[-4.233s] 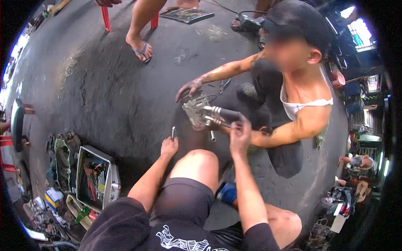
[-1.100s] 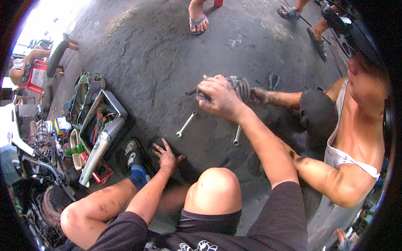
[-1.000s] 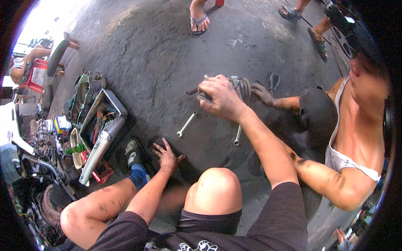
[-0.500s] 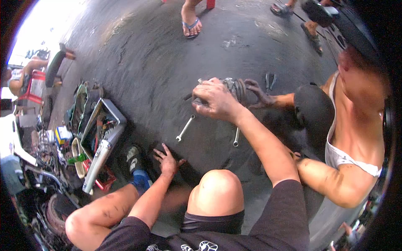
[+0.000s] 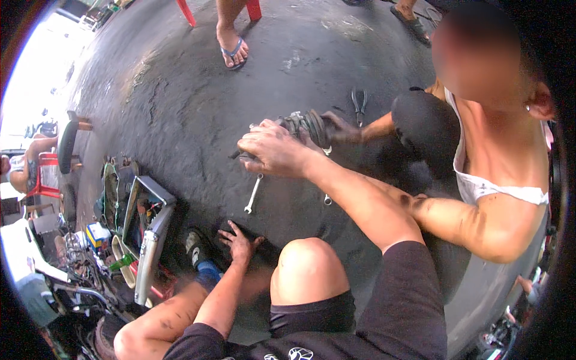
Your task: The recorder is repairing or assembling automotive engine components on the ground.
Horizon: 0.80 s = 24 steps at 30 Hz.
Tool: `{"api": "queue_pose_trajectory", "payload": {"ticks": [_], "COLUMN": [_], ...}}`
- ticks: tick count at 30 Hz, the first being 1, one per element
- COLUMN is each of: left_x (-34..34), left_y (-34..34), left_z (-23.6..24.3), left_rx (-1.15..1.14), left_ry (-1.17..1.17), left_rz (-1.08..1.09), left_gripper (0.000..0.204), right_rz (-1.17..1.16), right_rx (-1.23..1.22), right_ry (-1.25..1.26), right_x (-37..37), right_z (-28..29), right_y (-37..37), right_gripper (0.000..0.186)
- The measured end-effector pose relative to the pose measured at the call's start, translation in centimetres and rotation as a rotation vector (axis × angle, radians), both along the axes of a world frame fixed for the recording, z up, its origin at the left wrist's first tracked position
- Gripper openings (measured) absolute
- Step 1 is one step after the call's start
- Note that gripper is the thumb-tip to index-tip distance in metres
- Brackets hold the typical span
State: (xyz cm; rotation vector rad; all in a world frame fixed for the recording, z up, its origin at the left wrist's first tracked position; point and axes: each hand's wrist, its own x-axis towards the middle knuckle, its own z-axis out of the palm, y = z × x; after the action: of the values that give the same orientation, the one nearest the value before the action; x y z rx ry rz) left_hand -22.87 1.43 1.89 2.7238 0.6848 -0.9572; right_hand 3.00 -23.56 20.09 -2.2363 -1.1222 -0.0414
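My right hand (image 5: pixel 273 149) is wrapped over the left end of a greasy, dark metal part (image 5: pixel 295 124) with a ribbed section. Its fingers hide much of that end. A co-worker's blackened hand (image 5: pixel 339 127) is at the part's other end. The co-worker's other forearm (image 5: pixel 447 217) passes behind mine, its hand mostly hidden. Low over the dark floor, my left hand (image 5: pixel 240 243) has its fingers spread and holds nothing. An open-end wrench (image 5: pixel 254 193) lies between my hands. A second wrench (image 5: pixel 327 200) is partly covered by my right forearm.
Pliers (image 5: pixel 359 107) lie beyond the part. An open metal tool case (image 5: pixel 147 264) stands at left, beside a green bottle (image 5: pixel 123 262), a blue-and-yellow box (image 5: pixel 97 237) and jumbled machine parts. The co-worker crouches close at right; another person's sandalled foot (image 5: pixel 233 53) is ahead.
The view has swung slightly, shifting the part and wrenches leftward. The co-worker leans further in, and that person's nearer forearm now reaches behind mine. My right hand keeps its hold; my left stays spread.
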Motion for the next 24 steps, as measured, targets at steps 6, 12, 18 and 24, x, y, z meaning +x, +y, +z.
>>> {"api": "queue_pose_trajectory", "payload": {"ticks": [6,12,18,24], "left_x": [0.5,0.3,0.0,-0.3], "left_y": [-0.3,-0.3,-0.4,-0.1], "left_z": [0.2,1.1,0.8,-0.3], "left_rx": [0.054,-0.056,-0.004,0.064], "left_ry": [0.037,0.032,-0.008,-0.025], "left_rz": [-0.028,0.049,-0.050,-0.089], "left_gripper": [0.147,0.145,0.142,0.140], "right_rz": [-0.012,0.002,-0.008,0.002], "right_rx": [0.022,0.073,0.068,0.141], "right_ry": [-0.024,-0.007,0.022,-0.021], "right_x": [-0.1,-0.1,-0.1,0.2], "right_z": [-0.5,-0.2,-0.4,-0.8], "right_y": [0.1,-0.2,0.0,0.0], "right_gripper": [0.040,0.043,0.046,0.038]}}
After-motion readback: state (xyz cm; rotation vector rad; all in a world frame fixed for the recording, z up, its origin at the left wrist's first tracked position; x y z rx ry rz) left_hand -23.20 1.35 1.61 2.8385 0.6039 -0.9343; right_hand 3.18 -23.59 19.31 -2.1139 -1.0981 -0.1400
